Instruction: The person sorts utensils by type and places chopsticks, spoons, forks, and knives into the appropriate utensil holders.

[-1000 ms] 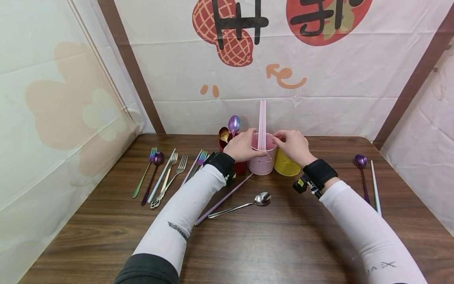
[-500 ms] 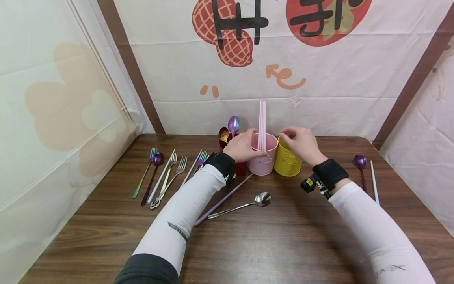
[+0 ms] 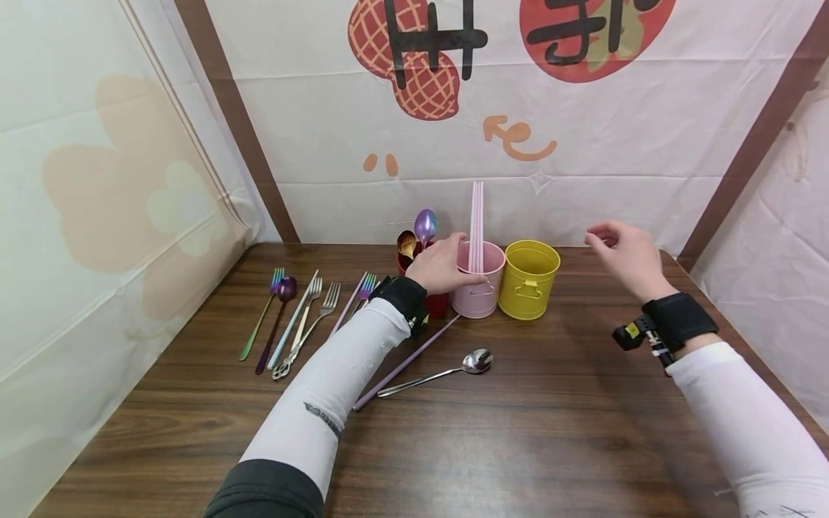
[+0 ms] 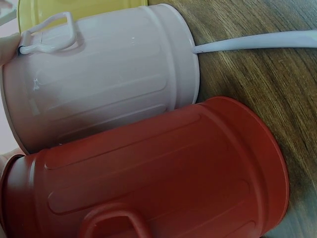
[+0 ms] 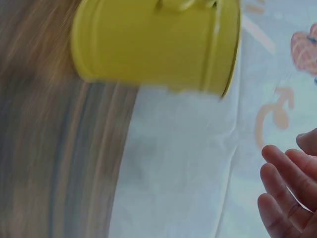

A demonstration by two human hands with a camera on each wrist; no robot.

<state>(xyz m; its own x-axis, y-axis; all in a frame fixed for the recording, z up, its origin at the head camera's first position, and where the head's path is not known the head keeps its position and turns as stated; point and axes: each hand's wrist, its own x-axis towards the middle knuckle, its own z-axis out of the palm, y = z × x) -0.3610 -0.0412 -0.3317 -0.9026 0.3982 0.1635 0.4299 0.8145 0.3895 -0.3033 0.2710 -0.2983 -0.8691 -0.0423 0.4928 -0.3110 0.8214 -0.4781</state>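
My left hand holds the small pink bucket by its rim, with the thumb at the front near the wire handle. Pink chopsticks stand upright in that bucket. Pressed close on its left is a red bucket, mostly hidden by the hand in the head view, with a purple spoon and a gold spoon in it. To the right of the pink one stands a yellow bucket. My right hand hovers right of the yellow bucket, fingers loosely bent, holding nothing.
On the table in front lie a purple chopstick, its tip at the pink bucket's base, and a silver spoon. Several forks, a dark purple spoon and chopsticks lie at left. A white cloth hangs behind.
My right hand has moved away from the pink bucket, passing over the yellow one to the right. The left hand stays at the pink bucket.
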